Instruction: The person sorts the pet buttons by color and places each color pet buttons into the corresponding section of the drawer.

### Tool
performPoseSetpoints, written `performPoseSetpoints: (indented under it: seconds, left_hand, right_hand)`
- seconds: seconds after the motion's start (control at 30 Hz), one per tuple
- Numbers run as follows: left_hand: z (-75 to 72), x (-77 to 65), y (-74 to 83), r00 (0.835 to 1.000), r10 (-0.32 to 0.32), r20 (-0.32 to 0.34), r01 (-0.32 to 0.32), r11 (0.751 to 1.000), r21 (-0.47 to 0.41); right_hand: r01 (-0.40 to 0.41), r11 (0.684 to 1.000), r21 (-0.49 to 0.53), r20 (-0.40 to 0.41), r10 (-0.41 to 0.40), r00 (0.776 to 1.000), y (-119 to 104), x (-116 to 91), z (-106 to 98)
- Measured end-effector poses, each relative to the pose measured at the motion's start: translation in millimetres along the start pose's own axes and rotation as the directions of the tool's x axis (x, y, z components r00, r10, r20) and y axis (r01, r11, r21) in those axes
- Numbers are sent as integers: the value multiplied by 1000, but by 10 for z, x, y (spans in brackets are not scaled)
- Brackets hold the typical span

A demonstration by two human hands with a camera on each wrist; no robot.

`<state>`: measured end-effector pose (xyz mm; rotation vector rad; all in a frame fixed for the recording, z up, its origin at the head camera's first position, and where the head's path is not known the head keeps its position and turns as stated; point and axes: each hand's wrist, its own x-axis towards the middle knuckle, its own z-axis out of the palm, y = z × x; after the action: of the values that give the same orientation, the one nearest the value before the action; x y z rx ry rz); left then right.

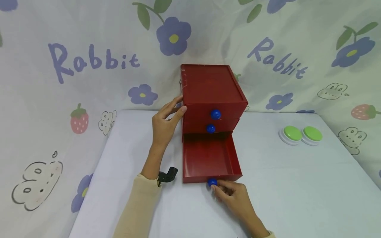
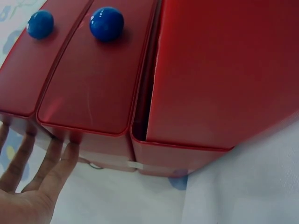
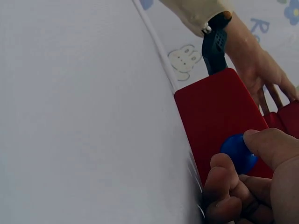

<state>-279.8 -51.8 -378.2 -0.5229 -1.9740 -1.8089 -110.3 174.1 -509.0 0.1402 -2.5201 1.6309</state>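
Note:
A red drawer cabinet [image 1: 212,84] stands at the middle of the back of the table, with round blue knobs on its drawer fronts. Its bottom drawer [image 1: 206,158] is pulled far out, and nothing lies inside. My right hand [image 1: 235,198] pinches that drawer's blue knob [image 3: 239,154] between thumb and fingers. My left hand [image 1: 166,124] rests its extended fingertips against the cabinet's left side, as the left wrist view also shows. The two upper drawers, with an upper knob [image 1: 215,114] and a middle knob [image 2: 106,24], are closed.
Two green push buttons [image 1: 292,133] with white bases sit side by side on the right of the white table [image 1: 285,191]. A printed cloth [image 1: 101,26] hangs behind and at the sides. A black wrist camera [image 1: 169,174] juts from the left sleeve near the drawer.

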Motion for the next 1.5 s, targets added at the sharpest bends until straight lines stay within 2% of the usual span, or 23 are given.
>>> performPoseSetpoints:
  seconds: [0.17, 0.3, 0.37, 0.47, 0.53, 0.57, 0.63, 0.7, 0.73, 0.83, 0.97, 1.07, 1.27, 1.3, 1.4, 1.5]
  left_hand:
    - [17, -9, 8, 1000, -5, 8, 5, 1000, 0]
    - [22, -26, 13, 1000, -6, 5, 6, 1000, 0]
    - [28, -34, 15, 1000, -7, 4, 7, 1000, -2]
    - [46, -46, 18, 1000, -8, 5, 8, 1000, -8]
    - [59, -53, 20, 1000, -8, 5, 8, 1000, -11]
    - [64, -56, 22, 1000, -7, 4, 7, 1000, -12]
    - [70, -62, 26, 1000, -3, 0, 3, 1000, -12]
    - [69, -67, 32, 1000, 1, -3, -1, 1000, -12]
    - [67, -70, 36, 1000, 2, -4, -2, 1000, -11]
    - [52, -80, 48, 1000, 4, -9, -5, 1000, -12]
    - [34, -97, 59, 1000, 8, -18, -8, 1000, -9]
    - [34, -97, 59, 1000, 12, -17, -13, 1000, -12]
    - [45, -92, 57, 1000, 11, -15, -11, 1000, -9]
    - [46, -94, 57, 1000, 11, -14, -12, 1000, -10]
    - [44, -103, 55, 1000, 10, -10, -10, 1000, -13]
    - [34, -105, 60, 1000, 10, -15, -10, 1000, -7]
  right_hand:
    - [-5, 1000, 28, 1, 5, 1000, -9, -77, -10]
    - [-55, 996, 70, 75, 50, 996, -10, -97, -66]
    - [-108, 991, 77, 153, 95, 984, -3, -92, -151]
    - [-177, 981, 72, 292, 149, 945, 41, -73, -377]
    - [-192, 979, 63, 341, 160, 926, 112, -58, -565]
    - [-197, 979, 60, 341, 165, 926, 152, -49, -660]
    - [-183, 983, 27, 262, 170, 950, 249, -23, -822]
    - [-181, 983, -27, 118, 183, 976, 337, 15, -946]
    - [-183, 982, -51, 35, 185, 982, 378, 41, -996]
    - [-189, 978, -88, -163, 173, 971, 485, 119, -1119]
    - [-185, 980, -77, -302, 153, 941, 611, 202, -1261]
    - [-197, 973, -117, -402, 135, 906, 712, 291, -1362]
    - [-319, 923, -214, -608, 130, 783, 954, 601, -1678]
    - [-348, 912, -216, -627, 143, 766, 994, 656, -1742]
    - [-394, 893, -216, -660, 164, 733, 1086, 797, -1914]
    - [-428, 875, -227, -666, 181, 724, 1129, 923, -2042]
